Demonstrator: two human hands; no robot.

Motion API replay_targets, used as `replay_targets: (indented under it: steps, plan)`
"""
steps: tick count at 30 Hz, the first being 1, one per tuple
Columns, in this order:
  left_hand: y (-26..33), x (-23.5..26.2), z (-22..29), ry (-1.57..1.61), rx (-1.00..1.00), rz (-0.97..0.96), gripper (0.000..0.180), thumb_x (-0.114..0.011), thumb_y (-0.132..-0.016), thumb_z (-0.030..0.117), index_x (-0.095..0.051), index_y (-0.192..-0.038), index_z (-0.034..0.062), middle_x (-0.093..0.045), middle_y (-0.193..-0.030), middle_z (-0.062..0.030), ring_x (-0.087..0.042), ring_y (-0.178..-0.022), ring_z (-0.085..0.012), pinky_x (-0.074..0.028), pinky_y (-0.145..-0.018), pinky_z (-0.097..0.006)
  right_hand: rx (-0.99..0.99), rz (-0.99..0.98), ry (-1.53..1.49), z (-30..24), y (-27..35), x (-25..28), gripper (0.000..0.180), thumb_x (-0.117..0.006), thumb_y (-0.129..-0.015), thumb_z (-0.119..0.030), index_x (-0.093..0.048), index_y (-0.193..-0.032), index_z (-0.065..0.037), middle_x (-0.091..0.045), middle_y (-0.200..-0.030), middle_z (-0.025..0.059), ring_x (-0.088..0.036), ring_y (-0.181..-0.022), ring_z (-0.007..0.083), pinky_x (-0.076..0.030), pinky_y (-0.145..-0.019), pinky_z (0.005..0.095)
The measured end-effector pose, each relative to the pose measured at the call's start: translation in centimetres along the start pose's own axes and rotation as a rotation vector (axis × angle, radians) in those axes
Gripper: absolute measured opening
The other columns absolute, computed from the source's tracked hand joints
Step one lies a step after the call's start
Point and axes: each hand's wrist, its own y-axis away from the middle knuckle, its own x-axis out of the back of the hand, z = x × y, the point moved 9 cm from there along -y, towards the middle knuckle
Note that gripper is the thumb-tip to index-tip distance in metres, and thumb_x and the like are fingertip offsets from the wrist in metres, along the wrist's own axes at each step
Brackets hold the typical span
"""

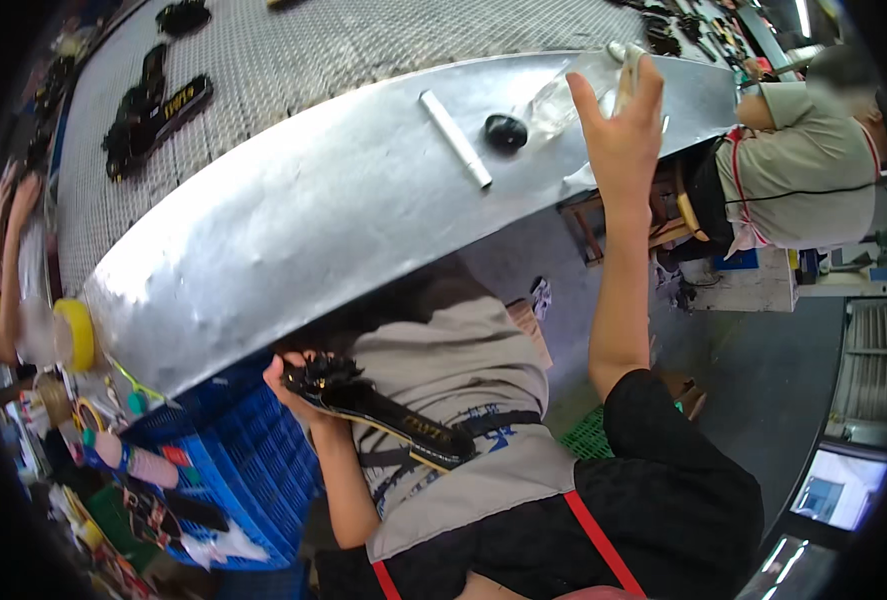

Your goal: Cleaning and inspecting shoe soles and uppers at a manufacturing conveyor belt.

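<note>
Black sandal [425, 433] — near side of the worktop [263, 250]; left hand [295, 397] closed on its ruffled end, a slack grip could drop it. Right hand [623, 145] — half-curled over worktop, hold unclear; sweeping could roll white tube [454, 140] off.

The black sandal [388, 412] hides part of the left hand [298, 398]. Whether the right hand [623, 145] holds the pale object [625, 85] is unclear. A seated co-worker's head [843, 85] is blurred; the dark rim crops another person [11, 260].
</note>
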Motion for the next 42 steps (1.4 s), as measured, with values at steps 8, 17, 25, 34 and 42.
replay_targets:
  steps: [8,17,25,34,42]
  plan:
    - [-0.3,-1.4,-0.9,-0.017,0.02,0.005,0.038,-0.047,-0.093,0.043,-0.048,-0.067,0.0151,-0.051,-0.057,-0.005,-0.052,-0.05,-0.0206,-0.047,-0.049,-0.037,-0.129,0.05,0.031,9.1,-2.5,-3.0,0.04,-0.066,-0.096,-0.029,-0.048,-0.124,-0.006,-0.067,-0.108,0.0211,-0.065,-0.099,0.0451,-0.051,-0.081,0.0498]
    - [-0.3,-0.7,-1.8,-0.082,0.025,0.058,0.035,-0.051,-0.089,0.052,-0.049,-0.072,0.0213,-0.051,-0.064,0.0037,-0.054,-0.058,-0.0158,-0.046,-0.055,-0.032,-1.095,0.719,-1.175,23.3,4.3,-1.9,0.019,-0.063,-0.099,-0.022,-0.046,-0.106,-0.016,-0.048,-0.074,-0.0009,-0.032,-0.046,0.007,-0.022,-0.039,0.0245]
    - [-2.2,1.8,-2.8,-0.034,0.054,0.109,0.037,-0.056,-0.086,0.052,-0.05,-0.071,0.0183,-0.054,-0.063,0.0007,-0.056,-0.058,-0.0187,-0.05,-0.057,-0.035,-1.047,0.528,-1.014,25.2,2.9,-1.9,0.019,-0.064,-0.098,-0.022,-0.049,-0.109,-0.016,-0.052,-0.09,0.0005,-0.046,-0.055,0.012,-0.038,-0.046,0.0274]
    - [-0.5,-1.1,-3.9,-0.042,0.112,-0.039,0.04,-0.054,-0.086,0.057,-0.059,-0.073,0.0204,-0.062,-0.069,-0.0013,-0.061,-0.064,-0.0212,-0.051,-0.06,-0.036,-0.111,-0.059,-0.04,13.3,-3.0,-0.6,0.035,-0.067,-0.093,-0.026,-0.054,-0.12,-0.007,-0.067,-0.111,0.016,-0.066,-0.099,0.0389,-0.053,-0.081,0.0461]
    - [-0.6,-5.4,-2.3,-0.093,-0.076,0.012,0.039,-0.052,-0.098,0.037,-0.06,-0.123,0.0077,-0.067,-0.109,-0.0079,-0.065,-0.102,-0.0239,-0.055,-0.086,-0.038,0.052,-0.06,0.125,10.5,-2.1,1.8,0.036,-0.065,-0.097,-0.024,-0.061,-0.121,0.002,-0.062,-0.12,0.0206,-0.061,-0.113,0.037,-0.049,-0.097,0.0389]
